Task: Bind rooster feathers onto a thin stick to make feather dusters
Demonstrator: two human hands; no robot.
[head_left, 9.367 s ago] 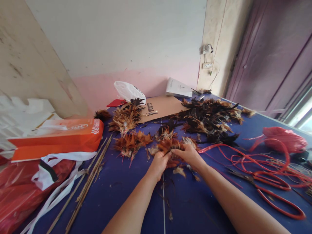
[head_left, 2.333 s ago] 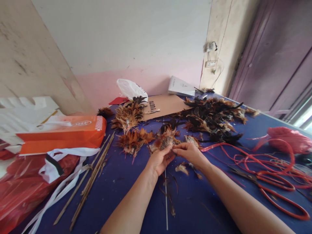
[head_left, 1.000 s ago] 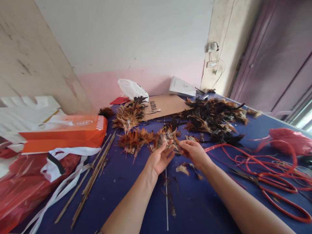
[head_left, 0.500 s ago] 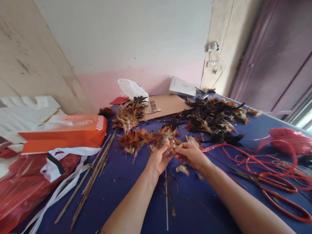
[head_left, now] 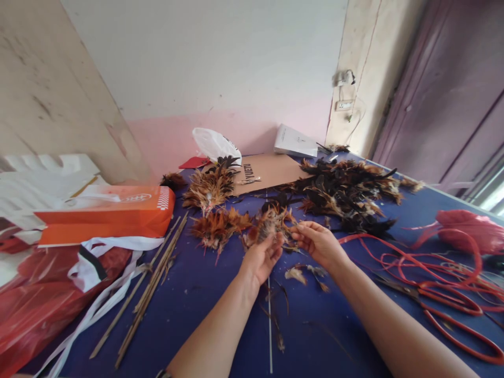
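My left hand (head_left: 263, 258) is closed around the base of a bunch of brown and grey feathers (head_left: 268, 223), which fans out beyond the fingertips. To its right, my right hand (head_left: 319, 245) pinches what looks like a small brown feather (head_left: 293, 227) between thumb and fingers; its fingertips partly hide it. A gap separates the two hands. Loose pale and brown feathers (head_left: 295, 275) lie on the blue table just below them. A tied bundle of orange-brown feathers (head_left: 219, 227) rests to the left, with a second, taller bundle (head_left: 210, 188) behind it.
A large heap of dark feathers (head_left: 346, 186) lies back right. Red-handled scissors (head_left: 449, 304) and tangled pink plastic ribbon (head_left: 397, 252) are on the right. Thin sticks (head_left: 153, 289) and an orange bag (head_left: 106, 223) occupy the left. A cardboard sheet (head_left: 271, 170) lies behind.
My right hand has moved away from my left, to the right and slightly farther from me. The left hand stays nearly in place with the feather bunch.
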